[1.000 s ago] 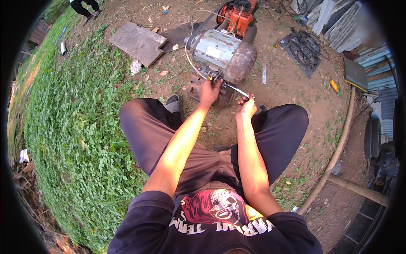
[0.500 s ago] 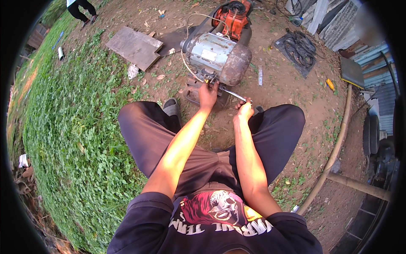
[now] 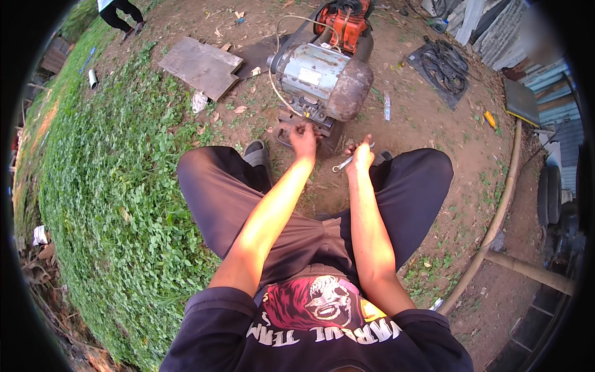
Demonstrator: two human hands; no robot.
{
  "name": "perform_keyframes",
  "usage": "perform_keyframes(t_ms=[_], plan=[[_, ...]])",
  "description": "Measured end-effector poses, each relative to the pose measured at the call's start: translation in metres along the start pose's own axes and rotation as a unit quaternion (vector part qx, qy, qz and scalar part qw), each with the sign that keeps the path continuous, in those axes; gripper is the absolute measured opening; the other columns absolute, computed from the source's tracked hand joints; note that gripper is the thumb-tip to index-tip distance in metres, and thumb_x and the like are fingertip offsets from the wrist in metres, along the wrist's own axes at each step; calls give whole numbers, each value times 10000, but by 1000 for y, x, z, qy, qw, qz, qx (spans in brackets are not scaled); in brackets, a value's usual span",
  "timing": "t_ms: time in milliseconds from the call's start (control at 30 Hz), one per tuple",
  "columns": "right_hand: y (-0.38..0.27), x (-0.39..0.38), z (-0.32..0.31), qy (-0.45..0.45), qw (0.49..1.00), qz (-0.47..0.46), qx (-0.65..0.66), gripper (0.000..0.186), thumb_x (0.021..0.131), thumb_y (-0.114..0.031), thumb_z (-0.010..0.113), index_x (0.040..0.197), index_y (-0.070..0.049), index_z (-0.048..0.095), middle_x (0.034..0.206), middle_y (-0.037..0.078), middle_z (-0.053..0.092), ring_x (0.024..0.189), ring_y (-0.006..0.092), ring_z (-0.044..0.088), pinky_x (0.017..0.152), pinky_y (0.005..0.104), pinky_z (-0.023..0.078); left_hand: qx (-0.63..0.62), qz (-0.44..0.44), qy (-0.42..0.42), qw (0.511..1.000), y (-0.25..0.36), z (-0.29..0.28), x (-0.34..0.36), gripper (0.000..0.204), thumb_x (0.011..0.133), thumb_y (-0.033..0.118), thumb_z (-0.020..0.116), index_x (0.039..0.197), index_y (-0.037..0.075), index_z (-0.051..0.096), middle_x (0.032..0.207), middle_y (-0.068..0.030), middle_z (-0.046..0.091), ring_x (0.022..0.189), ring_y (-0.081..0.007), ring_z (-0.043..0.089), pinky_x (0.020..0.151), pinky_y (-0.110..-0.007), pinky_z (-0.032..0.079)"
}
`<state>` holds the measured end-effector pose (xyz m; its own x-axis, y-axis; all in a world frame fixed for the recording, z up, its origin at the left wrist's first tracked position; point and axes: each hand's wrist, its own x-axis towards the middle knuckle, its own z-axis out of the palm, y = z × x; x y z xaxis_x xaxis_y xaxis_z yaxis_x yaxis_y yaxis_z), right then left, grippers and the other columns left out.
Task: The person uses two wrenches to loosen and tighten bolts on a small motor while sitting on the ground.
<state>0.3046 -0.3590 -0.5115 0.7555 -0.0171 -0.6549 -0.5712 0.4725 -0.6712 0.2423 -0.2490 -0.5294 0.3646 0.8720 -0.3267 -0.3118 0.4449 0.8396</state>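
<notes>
A grey-blue electric motor (image 3: pixel 313 73) with a rusty end cover lies on a rusty metal base (image 3: pixel 286 127) in front of me. My left hand (image 3: pixel 303 141) is at the motor's near side, just below its open terminal area (image 3: pixel 312 110). Its fingers are bent and pressed together; whatever they pinch, if anything, is too small to make out. To the right, apart from the motor, my right hand (image 3: pixel 361 158) is closed around a wrench (image 3: pixel 342 165). The ring end sticks out toward the lower left. A pale cable (image 3: pixel 276 93) runs along the motor's left side to the terminals.
Behind the motor stands an orange-red machine (image 3: pixel 343 26) linked by a belt. A wooden board (image 3: pixel 201 67) lies to the left, a coil of black cable (image 3: pixel 440 67) to the right. A bamboo pole (image 3: pixel 505 186) borders the right side. Another person's legs (image 3: pixel 121 17) show at far left.
The wrench has come away from the motor and turned in my right hand, its ring end now low and left. My left hand has drawn down slightly from the terminals.
</notes>
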Motion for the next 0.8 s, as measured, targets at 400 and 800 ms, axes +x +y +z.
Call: perform_keyframes(t_ms=[400,800], plan=[[17,32,42,-228,952,106,-177,147,899,-199,572,928,-55,561,735,-4,497,427,59,296,357,209,233,189,-11,-73,979,4,-12,30,313,806,286,637,823,-25,607,717,-109,623,611,-235,597,611,-365,492],[7,45,43,-331,893,209,-220,193,950,-247,500,808,-134,436,552,-61,323,392,43,233,346,213,177,326,-147,-43,933,34,12,30,430,719,388,766,761,-23,645,626,-80,605,472,-177,539,450,-343,419]])
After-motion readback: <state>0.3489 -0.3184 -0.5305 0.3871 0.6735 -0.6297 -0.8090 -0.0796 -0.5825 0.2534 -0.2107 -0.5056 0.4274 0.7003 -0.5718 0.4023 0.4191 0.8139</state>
